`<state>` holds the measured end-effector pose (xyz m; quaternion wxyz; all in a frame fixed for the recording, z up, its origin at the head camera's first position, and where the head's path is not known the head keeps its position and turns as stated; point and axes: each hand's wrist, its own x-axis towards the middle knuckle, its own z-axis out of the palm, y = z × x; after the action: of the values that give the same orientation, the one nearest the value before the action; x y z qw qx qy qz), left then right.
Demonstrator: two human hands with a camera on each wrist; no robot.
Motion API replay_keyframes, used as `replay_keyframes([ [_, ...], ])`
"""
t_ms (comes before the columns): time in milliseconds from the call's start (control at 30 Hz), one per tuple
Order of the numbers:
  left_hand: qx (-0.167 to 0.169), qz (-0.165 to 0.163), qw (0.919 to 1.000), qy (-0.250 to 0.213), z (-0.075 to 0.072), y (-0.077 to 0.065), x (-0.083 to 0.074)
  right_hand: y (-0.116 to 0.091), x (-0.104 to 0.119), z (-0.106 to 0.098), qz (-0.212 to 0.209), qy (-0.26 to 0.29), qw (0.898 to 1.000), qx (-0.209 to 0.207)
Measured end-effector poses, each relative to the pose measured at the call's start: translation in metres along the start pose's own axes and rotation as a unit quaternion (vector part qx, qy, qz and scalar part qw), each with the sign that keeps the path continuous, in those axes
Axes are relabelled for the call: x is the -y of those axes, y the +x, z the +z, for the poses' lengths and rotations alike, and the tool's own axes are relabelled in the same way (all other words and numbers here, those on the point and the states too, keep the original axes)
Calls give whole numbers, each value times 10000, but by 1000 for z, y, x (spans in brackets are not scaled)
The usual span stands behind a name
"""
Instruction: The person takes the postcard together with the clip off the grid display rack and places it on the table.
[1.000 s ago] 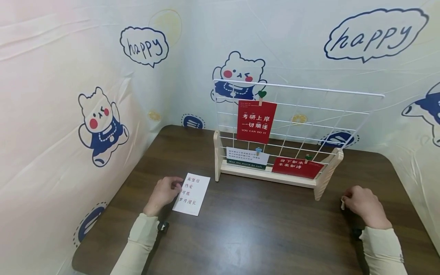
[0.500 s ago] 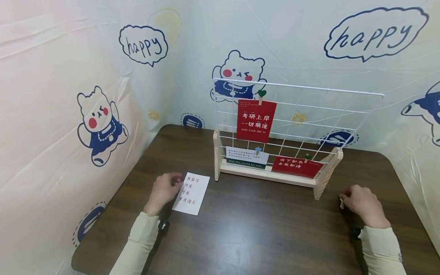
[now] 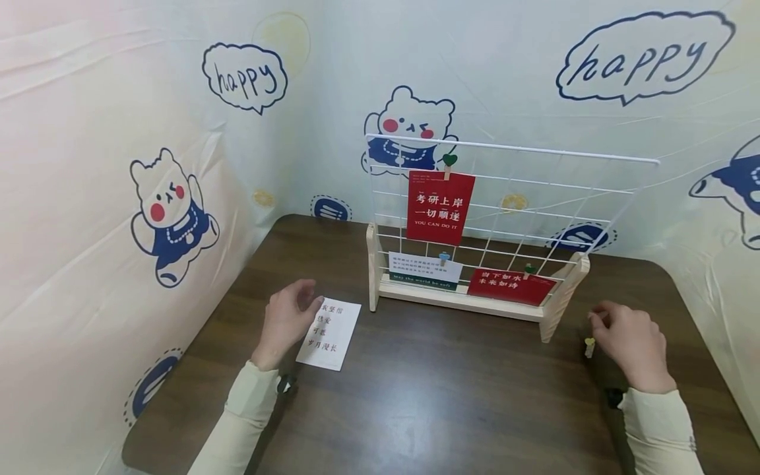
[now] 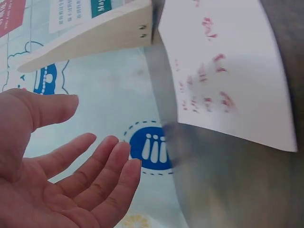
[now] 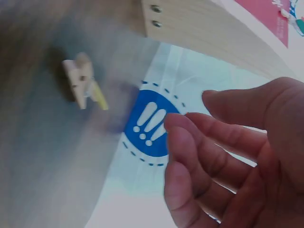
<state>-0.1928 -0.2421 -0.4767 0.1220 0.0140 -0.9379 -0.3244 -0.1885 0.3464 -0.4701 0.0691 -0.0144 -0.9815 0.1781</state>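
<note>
A white card (image 3: 335, 340) with red lettering lies on the table at the left. My left hand (image 3: 285, 323) hovers at its left edge, the thumb overlapping the card in the head view. The left wrist view shows that hand (image 4: 80, 185) holding nothing, its fingers apart from the card (image 4: 228, 71). A small wooden clothespin (image 3: 589, 348) with a yellow piece rests on the table at the right. Just beyond it is my right hand (image 3: 634, 346). In the right wrist view a gap separates the clothespin (image 5: 80, 80) from the loosely bent fingers of this hand (image 5: 232, 161).
A white wire grid rack (image 3: 516, 152) with wooden feet stands at the back of the brown table (image 3: 451, 402). Clipped on it are a tall red card (image 3: 441, 214), a white-and-green card (image 3: 424, 272) and a wide red card (image 3: 512, 287). Patterned cloth (image 3: 332, 66) hangs behind.
My right hand has come away from the clothespin and lifted slightly, leaving it on the table. My left hand has risen a little, its thumb and fingers spreading apart. The card has stayed put.
</note>
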Motion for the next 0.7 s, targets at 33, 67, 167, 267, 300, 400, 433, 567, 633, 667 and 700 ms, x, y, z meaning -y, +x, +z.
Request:
replay_keyframes([
  [33, -55, 34, 10000, -34, -1, 0, -2, -1, 3, -1, -38, 18, 9998, -175],
  [67, -106, 67, 9999, -77, -1, 1, -3, -2, 5, -3, -69, 47, 9994, -325],
  [167, -199, 169, 9993, -268, -3, 3, -8, -3, 13, -8, -166, 125, 9966, -791],
  [267, -312, 265, 9981, -471, -5, 5, -13, -4, 20, -12, -290, 166, 9916, -1249],
  [300, -346, 279, 9977, -512, -6, 6, -14, -4, 22, -13, -341, 172, 9896, -1387],
  [400, -440, 304, 9970, -551, -8, 8, -18, -4, 27, -18, -473, 175, 9837, -1726],
  [433, -458, 314, 9969, -551, -9, 9, -19, -4, 29, -19, -514, 178, 9821, -1805],
  [567, -479, 399, 9962, -610, -11, 10, -24, -4, 37, -25, -588, 205, 9782, -1983],
  [633, -477, 455, 9957, -651, -12, 9, -27, -5, 40, -26, -591, 231, 9779, -1993],
  [667, -477, 467, 9955, -673, -12, 9, -28, -5, 42, -27, -598, 244, 9774, -2013],
  [700, -476, 492, 9952, -700, -13, 9, -29, -5, 43, -27, -611, 257, 9769, -2031],
])
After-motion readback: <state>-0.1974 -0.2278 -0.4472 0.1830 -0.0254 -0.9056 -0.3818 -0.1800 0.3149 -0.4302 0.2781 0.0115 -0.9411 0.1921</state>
